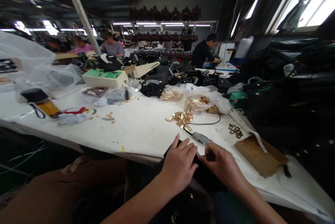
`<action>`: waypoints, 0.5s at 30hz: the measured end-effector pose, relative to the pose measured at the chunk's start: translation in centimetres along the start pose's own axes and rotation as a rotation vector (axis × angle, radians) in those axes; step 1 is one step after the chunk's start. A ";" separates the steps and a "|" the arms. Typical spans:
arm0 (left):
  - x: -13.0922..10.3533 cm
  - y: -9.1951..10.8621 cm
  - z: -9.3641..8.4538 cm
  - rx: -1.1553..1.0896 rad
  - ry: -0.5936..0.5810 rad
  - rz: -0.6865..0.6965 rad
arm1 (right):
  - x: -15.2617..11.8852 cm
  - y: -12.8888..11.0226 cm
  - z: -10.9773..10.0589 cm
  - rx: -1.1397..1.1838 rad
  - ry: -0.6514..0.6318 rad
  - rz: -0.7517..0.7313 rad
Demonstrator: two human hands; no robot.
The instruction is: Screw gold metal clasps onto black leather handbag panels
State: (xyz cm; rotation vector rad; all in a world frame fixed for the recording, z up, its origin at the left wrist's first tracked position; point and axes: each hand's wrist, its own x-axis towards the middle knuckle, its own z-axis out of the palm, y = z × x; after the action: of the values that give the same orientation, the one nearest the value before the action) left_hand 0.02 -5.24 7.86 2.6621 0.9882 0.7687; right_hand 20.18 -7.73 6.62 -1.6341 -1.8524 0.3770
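Observation:
My left hand [181, 163] lies on a black bag [192, 196] at the table's front edge, its fingers stretched out and slightly spread. Close beside it, my right hand [221, 164] is closed in a pinch against the bag. Something small and dark shows between its fingers, but I cannot make out what. A grey pen-shaped power tool [202, 138] with a black cable lies on the table just beyond my hands. Past it is a heap of gold-coloured metal fittings [180, 119]. Much of the bag is hidden under my hands and in shadow.
Plastic bags of gold fittings [197, 102] and black bags [155, 81] stand behind. At the right are a cardboard box [261, 156] and dark metal frames [235, 131]. A bottle [42, 103], red-handled pliers [77, 111] and a green-topped machine [106, 77] are leftward. Several people work beyond.

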 end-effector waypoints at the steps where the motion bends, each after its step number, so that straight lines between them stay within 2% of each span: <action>1: 0.6 0.2 0.6 0.011 -0.021 0.025 | -0.1 0.3 -0.1 -0.021 0.008 0.004; 4: 2.0 -0.1 2.2 0.039 -0.116 0.133 | -0.5 1.1 -0.6 -0.061 -0.008 0.008; 8: 3.2 -1.1 3.5 0.050 -0.219 0.223 | -1.0 2.1 -1.1 -0.026 -0.101 0.050; 11: 3.5 -1.8 3.6 0.014 -0.241 0.217 | -1.5 2.2 -1.3 0.129 -0.191 0.118; 15: 3.3 -2.5 3.0 -0.050 -0.226 0.149 | -1.8 0.8 -2.1 0.381 -0.326 0.223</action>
State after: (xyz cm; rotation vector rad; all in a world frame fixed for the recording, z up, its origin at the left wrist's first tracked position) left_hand 2.38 -1.24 5.73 2.7265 0.7127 0.4969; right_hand 22.17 -9.68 7.21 -1.5783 -1.6868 1.0785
